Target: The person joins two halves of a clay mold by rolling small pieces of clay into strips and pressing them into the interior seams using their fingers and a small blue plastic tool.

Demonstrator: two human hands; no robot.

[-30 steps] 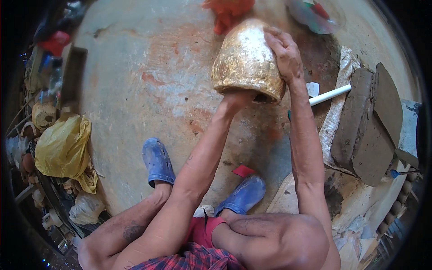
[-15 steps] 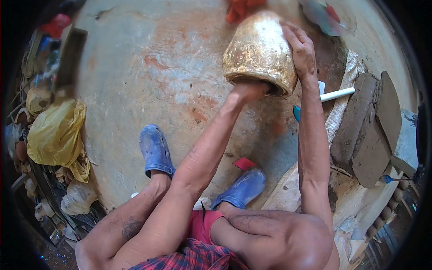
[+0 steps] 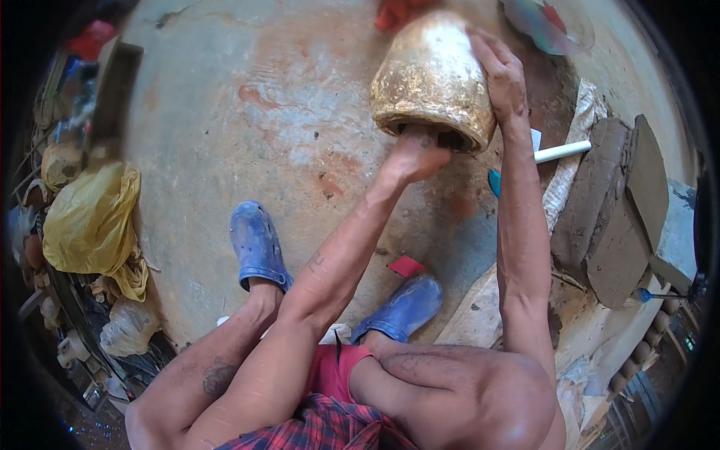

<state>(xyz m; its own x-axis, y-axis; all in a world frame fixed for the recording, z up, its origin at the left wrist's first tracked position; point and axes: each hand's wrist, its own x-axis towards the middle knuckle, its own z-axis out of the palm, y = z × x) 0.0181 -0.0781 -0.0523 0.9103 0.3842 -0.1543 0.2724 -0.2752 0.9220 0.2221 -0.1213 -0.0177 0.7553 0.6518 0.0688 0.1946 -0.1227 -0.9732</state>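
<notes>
A hollow, dome-shaped gold vessel (image 3: 431, 79) with a worn, flaky surface is held out in front of me, its dark round mouth tilted toward me. My right hand (image 3: 501, 79) grips it from the right, palm against the outer wall and fingers reaching toward its top. At the mouth, my left hand (image 3: 421, 156) reaches in past the thick rim. Its fingers are hidden inside the vessel, so their grip does not show, while the back of the hand and the wrist remain outside.
Grey-brown clay slabs (image 3: 592, 202) and a white tube (image 3: 562, 152) lie to the right. A yellow plastic bag (image 3: 94, 221) stands among clutter at left. Red cloth (image 3: 401, 11) lies beyond the vessel. My blue clogs (image 3: 259, 244) rest on the stained concrete floor, near a small red scrap (image 3: 406, 265).
My left hand has drawn partly back out of the mouth, so more of it shows. The vessel sits slightly higher in view, with my right hand in the same place on it.
</notes>
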